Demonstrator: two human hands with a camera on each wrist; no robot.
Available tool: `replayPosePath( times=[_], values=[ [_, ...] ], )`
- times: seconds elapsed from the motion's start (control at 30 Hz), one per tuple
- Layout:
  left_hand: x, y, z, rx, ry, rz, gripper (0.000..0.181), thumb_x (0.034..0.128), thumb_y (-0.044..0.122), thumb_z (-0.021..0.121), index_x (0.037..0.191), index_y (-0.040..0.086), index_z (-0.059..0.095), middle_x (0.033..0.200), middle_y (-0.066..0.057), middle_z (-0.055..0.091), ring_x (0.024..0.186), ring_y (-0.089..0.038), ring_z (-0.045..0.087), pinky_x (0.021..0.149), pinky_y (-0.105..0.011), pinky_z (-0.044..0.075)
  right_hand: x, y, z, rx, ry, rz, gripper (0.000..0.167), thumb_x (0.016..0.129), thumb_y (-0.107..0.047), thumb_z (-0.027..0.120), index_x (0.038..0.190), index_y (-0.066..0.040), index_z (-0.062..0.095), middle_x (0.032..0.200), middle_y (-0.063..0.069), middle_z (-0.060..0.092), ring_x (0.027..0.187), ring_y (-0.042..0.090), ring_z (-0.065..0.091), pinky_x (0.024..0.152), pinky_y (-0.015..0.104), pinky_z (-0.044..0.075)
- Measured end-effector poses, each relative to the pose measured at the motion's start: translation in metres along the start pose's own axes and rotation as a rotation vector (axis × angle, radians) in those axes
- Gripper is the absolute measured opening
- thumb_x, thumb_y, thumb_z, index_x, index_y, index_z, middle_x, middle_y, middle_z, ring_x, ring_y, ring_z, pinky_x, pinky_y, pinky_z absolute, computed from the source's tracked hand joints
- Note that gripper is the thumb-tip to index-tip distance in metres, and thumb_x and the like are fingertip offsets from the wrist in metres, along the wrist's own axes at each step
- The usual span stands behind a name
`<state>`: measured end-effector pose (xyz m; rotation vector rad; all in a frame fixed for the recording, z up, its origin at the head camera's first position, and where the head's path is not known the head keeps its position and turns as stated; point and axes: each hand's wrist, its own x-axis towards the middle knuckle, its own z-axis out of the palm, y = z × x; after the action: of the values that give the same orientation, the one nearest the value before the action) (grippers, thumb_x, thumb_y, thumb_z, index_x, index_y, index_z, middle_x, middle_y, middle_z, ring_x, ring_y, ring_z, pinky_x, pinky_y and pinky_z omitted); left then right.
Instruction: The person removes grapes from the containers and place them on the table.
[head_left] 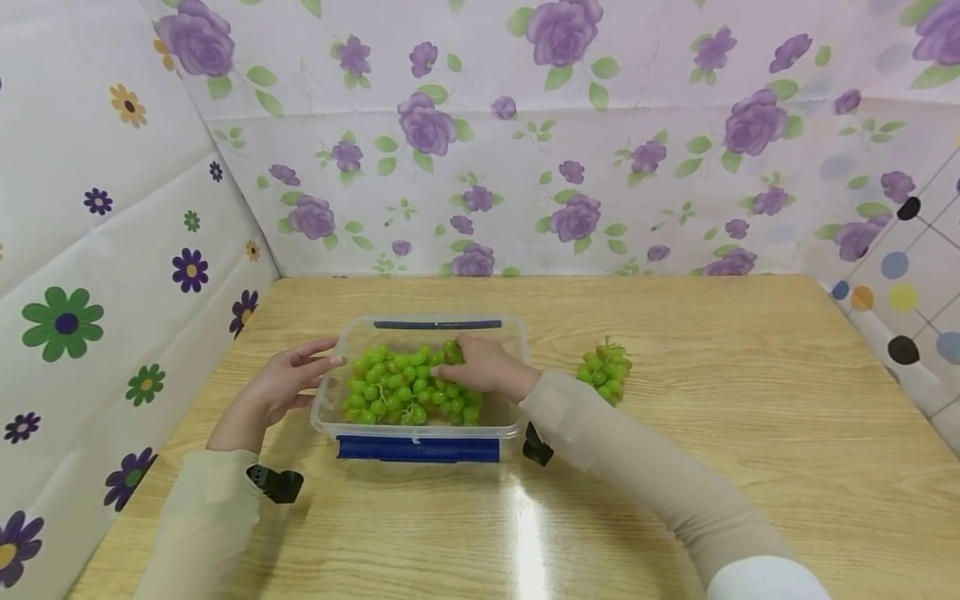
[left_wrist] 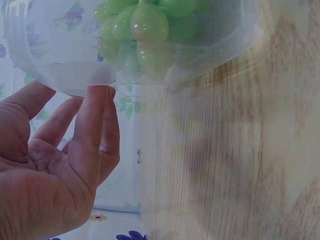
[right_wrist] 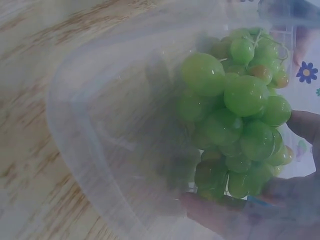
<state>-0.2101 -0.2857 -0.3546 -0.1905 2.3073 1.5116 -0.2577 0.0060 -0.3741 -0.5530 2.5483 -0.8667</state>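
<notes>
A clear plastic container [head_left: 513,408] with blue clips stands on the table, holding bunches of green grapes [head_left: 390,383]. My right hand [head_left: 487,367] reaches into it over the right wall and grips a grape bunch [right_wrist: 245,135], thumb on one side and fingers on the other. Part of that bunch blurs behind the plastic in the right wrist view. At the container's left end is my left hand [head_left: 288,383], its fingers loosely spread and their tips touching the rim [left_wrist: 100,75]. A smaller bunch of grapes [head_left: 604,372] lies on the table, right of the container.
The wooden table [head_left: 720,400] runs back to a wall covered in flowered cloth [head_left: 480,167]. Another patterned sheet [head_left: 135,250] borders the left side, and a dotted one [head_left: 915,275] the right. A black wrist camera [head_left: 276,483] sits on the left wrist.
</notes>
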Motion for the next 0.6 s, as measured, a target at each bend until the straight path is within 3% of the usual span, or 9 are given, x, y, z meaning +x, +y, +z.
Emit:
replayPosePath(
  times=[0.23, 0.37, 0.6],
  values=[
    [-0.0002, -0.0010, -0.0006, 0.007, 0.003, -0.007, 0.069, 0.0968, 0.044, 0.051, 0.153, 0.019, 0.021, 0.152, -0.019, 0.030, 0.133, -0.039, 0.038, 0.095, -0.044, 0.047, -0.0013, -0.0015, -0.0013, 0.027, -0.016, -0.001, 0.067, 0.092, -0.046, 0.059, 0.134, 0.002, 0.041, 0.102, 0.011, 0.059, 0.080, 0.019, 0.055, 0.067, 0.030, 0.047],
    [0.0007, -0.0021, -0.0005, 0.003, 0.003, 0.002, 0.067, 0.0975, 0.042, 0.051, 0.153, 0.019, 0.021, 0.152, -0.019, 0.030, 0.134, -0.040, 0.037, 0.094, -0.044, 0.048, -0.0014, -0.0008, -0.0016, 0.055, -0.013, 0.012, 0.060, 0.090, -0.045, 0.062, 0.124, 0.001, 0.044, 0.092, 0.007, 0.054, 0.077, 0.018, 0.051, 0.064, 0.028, 0.043],
    [0.0015, -0.0017, 0.0002, -0.007, 0.000, 0.009, 0.067, 0.0977, 0.041, 0.051, 0.153, 0.018, 0.021, 0.153, -0.019, 0.029, 0.134, -0.040, 0.035, 0.096, -0.045, 0.047, 0.0000, 0.0008, -0.0036, 0.078, -0.024, 0.025, 0.064, 0.088, -0.047, 0.063, 0.123, 0.002, 0.041, 0.096, 0.011, 0.056, 0.080, 0.020, 0.051, 0.070, 0.030, 0.044]
  ],
)
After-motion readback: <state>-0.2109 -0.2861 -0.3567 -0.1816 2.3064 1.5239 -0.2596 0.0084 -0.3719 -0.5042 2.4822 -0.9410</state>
